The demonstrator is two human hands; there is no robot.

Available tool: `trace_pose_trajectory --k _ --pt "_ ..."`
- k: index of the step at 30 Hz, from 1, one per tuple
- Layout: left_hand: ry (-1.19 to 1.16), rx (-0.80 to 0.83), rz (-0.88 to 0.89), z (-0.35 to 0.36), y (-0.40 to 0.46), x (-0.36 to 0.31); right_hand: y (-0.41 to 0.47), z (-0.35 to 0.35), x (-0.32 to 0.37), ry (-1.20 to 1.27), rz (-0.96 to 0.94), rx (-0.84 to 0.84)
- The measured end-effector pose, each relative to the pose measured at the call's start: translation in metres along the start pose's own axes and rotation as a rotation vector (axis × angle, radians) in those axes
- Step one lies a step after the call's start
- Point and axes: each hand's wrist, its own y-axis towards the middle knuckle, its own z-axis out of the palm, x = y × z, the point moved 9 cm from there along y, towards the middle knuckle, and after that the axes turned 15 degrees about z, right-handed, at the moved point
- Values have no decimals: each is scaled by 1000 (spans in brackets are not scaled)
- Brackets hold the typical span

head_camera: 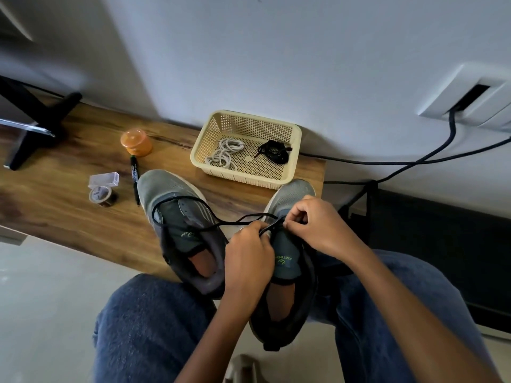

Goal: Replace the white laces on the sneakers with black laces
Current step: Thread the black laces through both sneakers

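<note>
Two grey sneakers lie on the wooden table, toes away from me. The left sneaker (177, 217) has no lace in its eyelets; a loop of black lace (193, 201) drapes across it. My left hand (249, 255) and my right hand (312, 225) both pinch that black lace over the eyelets of the right sneaker (290, 261), whose heel hangs over the table edge above my lap. A beige basket (210, 139) behind the shoes holds coiled white laces (225, 153) and a bundled black lace (273, 152).
On the wooden table (55, 217) lie a black marker (134, 178), an orange lidded jar (136, 142), a tape roll (101, 195) with a clear box and a black monitor stand (41, 125). Dark cables (414, 161) run along the wall at right.
</note>
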Motion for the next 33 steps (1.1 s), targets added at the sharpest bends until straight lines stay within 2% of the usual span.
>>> trace_pose_trajectory --k 13,18,23,28,33 --pt "-41 -6 -26 -1 1 5 -5 10 5 -161 -25 -77" --pt "-48 -52 -20 -4 -2 3 -10 15 8 -311 -12 -132" --pt "11 -75 -9 -7 -5 -2 -12 17 8 -279 32 -158" --pt "-240 -100 -90 -6 -1 10 -8 11 4 -170 66 -123" --pt "-261 -116 -49 -5 6 16 -6 8 -4 -43 127 -46"
